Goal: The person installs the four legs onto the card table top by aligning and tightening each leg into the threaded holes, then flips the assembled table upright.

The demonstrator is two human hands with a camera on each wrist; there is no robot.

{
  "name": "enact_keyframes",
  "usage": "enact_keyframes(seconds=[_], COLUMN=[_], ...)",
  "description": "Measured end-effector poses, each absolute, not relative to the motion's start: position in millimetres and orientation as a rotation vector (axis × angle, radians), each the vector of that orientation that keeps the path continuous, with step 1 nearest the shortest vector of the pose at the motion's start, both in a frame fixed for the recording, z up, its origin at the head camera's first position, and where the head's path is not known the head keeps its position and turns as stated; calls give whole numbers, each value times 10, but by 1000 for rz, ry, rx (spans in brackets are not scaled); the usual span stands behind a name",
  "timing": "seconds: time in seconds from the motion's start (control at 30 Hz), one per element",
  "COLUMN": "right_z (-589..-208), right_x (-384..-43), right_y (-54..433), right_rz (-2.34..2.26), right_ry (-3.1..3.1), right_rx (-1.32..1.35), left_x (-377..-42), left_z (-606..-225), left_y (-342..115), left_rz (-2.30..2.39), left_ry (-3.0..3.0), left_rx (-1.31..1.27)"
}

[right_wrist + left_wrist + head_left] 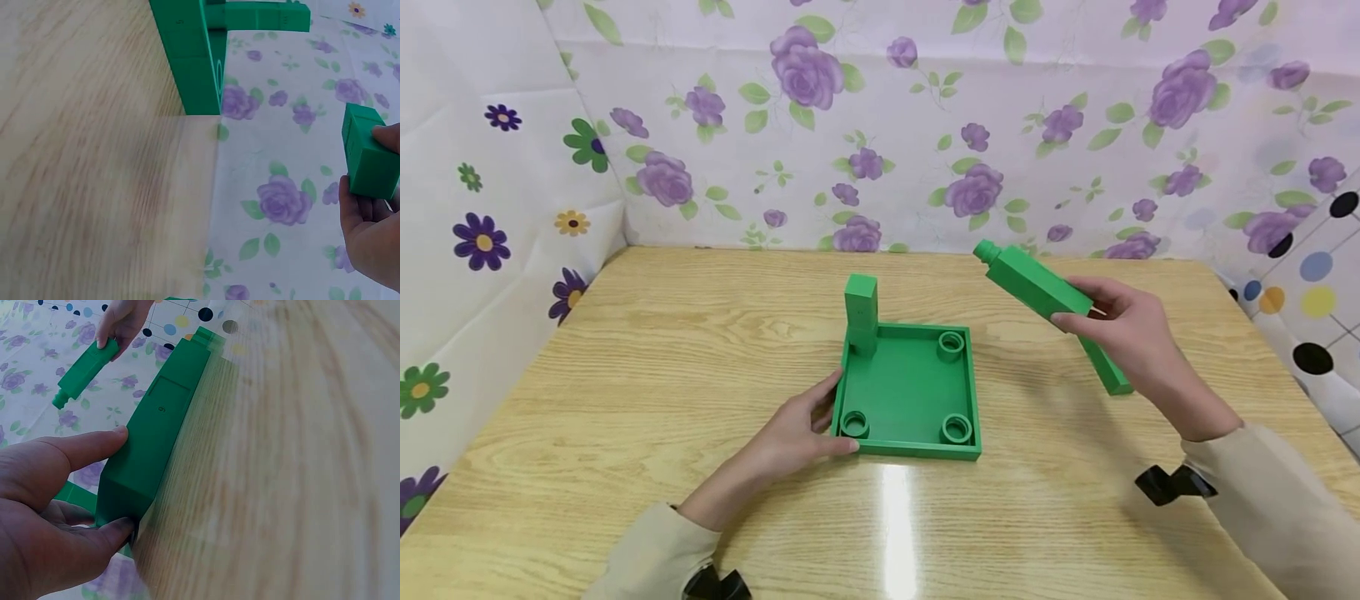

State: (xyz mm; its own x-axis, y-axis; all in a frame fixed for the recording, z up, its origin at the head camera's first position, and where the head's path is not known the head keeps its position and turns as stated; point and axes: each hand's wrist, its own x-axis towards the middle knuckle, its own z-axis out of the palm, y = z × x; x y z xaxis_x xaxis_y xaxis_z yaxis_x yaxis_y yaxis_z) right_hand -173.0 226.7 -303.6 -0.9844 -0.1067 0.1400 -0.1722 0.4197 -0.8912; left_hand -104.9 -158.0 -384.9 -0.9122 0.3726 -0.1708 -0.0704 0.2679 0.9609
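Observation:
On the table sits a green square base (906,387) with a raised rim and round sockets (951,342) in three corners. A green square post (861,312) stands upright in its far left corner. My left hand (793,429) grips the near left corner, thumb on the front side and fingers along the left; the left wrist view shows the base's side (147,437) between them. Held in the air right of the base, a second green post (1033,283) is pinched at its rear end by my right hand (1123,329). Its round, ridged stud points up and left.
Another green post (1105,367) lies on the table beneath the right hand, partly hidden by it. Flowered sheeting (865,125) stands behind the wooden table (685,333), with more patterned sheeting at left and right.

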Motion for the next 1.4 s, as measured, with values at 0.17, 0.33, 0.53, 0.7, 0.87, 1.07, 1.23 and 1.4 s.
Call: enact_keyframes(seconds=[0.17,0.33,0.53,0.7,0.87,1.07,1.23,1.4], right_z=[-2995,-2959,-2931,-2898,-2884,-2896,-2917,-2940], right_x=[-1760,-1795,-1870,-1951,-2016,-2088,-2134,-2166], right_y=[2209,2125,1984,1861,1735,1596,1522,1466], right_rz=[1868,1946,2052,1996,1808,1663,1632,1620], right_ry=[-2404,-2315,-2216,-2236,-2406,-2594,-2659,-2711], right_rx=[280,263,205,316,463,511,535,562], left_x=[-1058,-1062,-1060,-1057,-1054,-1054,-1056,-1055], left_z=[-3846,-3845,-3854,-3850,-3839,-3840,-3848,-3848], left_y=[-1569,-1568,-1567,-1568,-1566,-1562,-1563,-1562], left_rz=[1675,1673,1670,1664,1667,1670,1679,1686], left_ry=[2186,2183,2186,2193,2193,2193,2185,2177], left_rx=[269,264,270,260,249,243,247,257])
